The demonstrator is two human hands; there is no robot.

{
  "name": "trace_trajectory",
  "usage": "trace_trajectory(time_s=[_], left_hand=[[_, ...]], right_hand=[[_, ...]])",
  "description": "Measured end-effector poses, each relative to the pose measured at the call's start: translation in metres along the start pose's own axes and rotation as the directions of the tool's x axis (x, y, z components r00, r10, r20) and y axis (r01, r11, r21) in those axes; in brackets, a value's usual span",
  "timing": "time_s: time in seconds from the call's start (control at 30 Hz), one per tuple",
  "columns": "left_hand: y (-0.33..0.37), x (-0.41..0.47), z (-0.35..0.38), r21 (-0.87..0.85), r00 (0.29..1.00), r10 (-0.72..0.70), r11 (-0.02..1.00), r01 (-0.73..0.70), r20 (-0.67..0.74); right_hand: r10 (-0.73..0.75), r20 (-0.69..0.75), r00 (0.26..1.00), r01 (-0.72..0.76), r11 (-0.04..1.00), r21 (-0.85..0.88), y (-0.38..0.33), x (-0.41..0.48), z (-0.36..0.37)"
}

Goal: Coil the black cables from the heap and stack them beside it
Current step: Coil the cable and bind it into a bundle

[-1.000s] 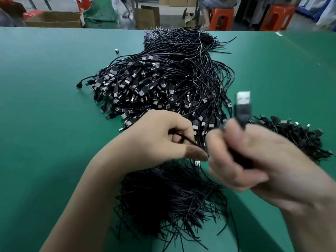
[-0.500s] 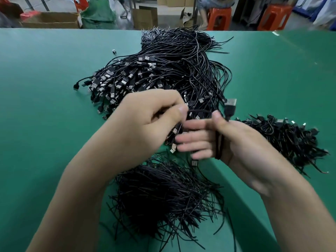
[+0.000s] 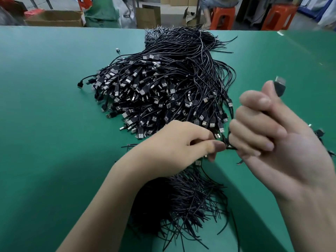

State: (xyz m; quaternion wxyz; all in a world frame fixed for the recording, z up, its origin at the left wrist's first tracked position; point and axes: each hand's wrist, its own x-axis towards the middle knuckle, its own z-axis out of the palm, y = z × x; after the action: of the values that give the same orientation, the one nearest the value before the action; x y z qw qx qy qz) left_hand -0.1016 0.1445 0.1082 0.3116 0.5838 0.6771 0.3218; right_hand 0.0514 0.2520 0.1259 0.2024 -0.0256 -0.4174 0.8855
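A cable (image 3: 280, 90) held over the heap (image 3: 163, 84)
Right hand (image 3: 272, 142) curls round it, plug (image 3: 281, 80) up; left hand (image 3: 174, 148) pinches its wire

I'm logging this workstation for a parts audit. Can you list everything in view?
table: one, green, fills most of the view
cable heap: one, black with silver plugs, table centre
loose strands: one bundle, black, near edge, partly under the left forearm
held cable: one, black, plug sticking up above the right hand's fingers
side pile: one, black, right edge, mostly hidden behind the right hand
stools: two, orange, beyond the table
cardboard boxes: at least two, brown, floor beyond the table
left hand: one, pinches the held cable's strand
right hand: one, grips the held cable
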Motion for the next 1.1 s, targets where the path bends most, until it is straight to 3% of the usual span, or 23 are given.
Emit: trace_trajectory(time_s=[0.1,0.2,0.27,0.3,0.4,0.5,0.57,0.73,0.9,1.1], left_hand=[[-0.004,-0.003,-0.013,0.081,0.998,-0.029,0.996,0.033,-0.046],[-0.006,-0.01,-0.026,0.087,0.983,0.007,0.996,0.009,-0.184],[-0.002,-0.015,-0.031,0.049,0.965,0.056,0.998,-0.045,-0.257],[0.001,-0.016,-0.03,0.05,0.957,0.082,0.996,-0.071,-0.278],[0.011,-0.018,-0.022,0.05,0.944,0.109,0.994,-0.098,-0.312],[0.019,-0.018,-0.014,0.059,0.941,0.092,0.995,-0.077,-0.326],[0.023,-0.018,-0.01,0.054,0.943,0.092,0.995,-0.079,-0.32],[0.025,-0.008,0.006,0.265,0.995,-0.009,0.964,0.036,-0.102],[0.01,-0.001,0.006,0.14,0.995,-0.086,0.986,0.094,-0.059],[-0.004,-0.003,-0.004,-0.092,0.997,-0.003,0.996,0.009,0.072]], right_hand=[[0.183,0.11,0.977,-0.145,0.947,-0.288,-0.002,-0.006,-0.002],[0.35,0.062,0.935,-0.209,0.682,-0.701,0.006,-0.009,-0.007],[0.428,-0.036,0.903,-0.288,0.54,-0.791,0.015,-0.006,-0.008],[0.42,-0.072,0.904,-0.306,0.52,-0.797,0.02,-0.003,-0.009],[0.251,-0.107,0.962,-0.25,0.653,-0.715,0.03,0.005,-0.013],[0.082,-0.156,0.984,-0.143,0.89,-0.433,0.032,0.01,-0.02],[0.034,-0.206,0.978,-0.09,0.958,-0.271,0.032,0.012,-0.021],[-0.008,-0.294,0.956,-0.02,0.995,-0.095,0.029,0.015,-0.016],[-0.174,-0.426,0.888,0.119,0.981,-0.153,0.03,0.014,-0.006],[-0.204,-0.361,0.91,0.188,0.979,-0.077,0.029,0.014,0.008]])
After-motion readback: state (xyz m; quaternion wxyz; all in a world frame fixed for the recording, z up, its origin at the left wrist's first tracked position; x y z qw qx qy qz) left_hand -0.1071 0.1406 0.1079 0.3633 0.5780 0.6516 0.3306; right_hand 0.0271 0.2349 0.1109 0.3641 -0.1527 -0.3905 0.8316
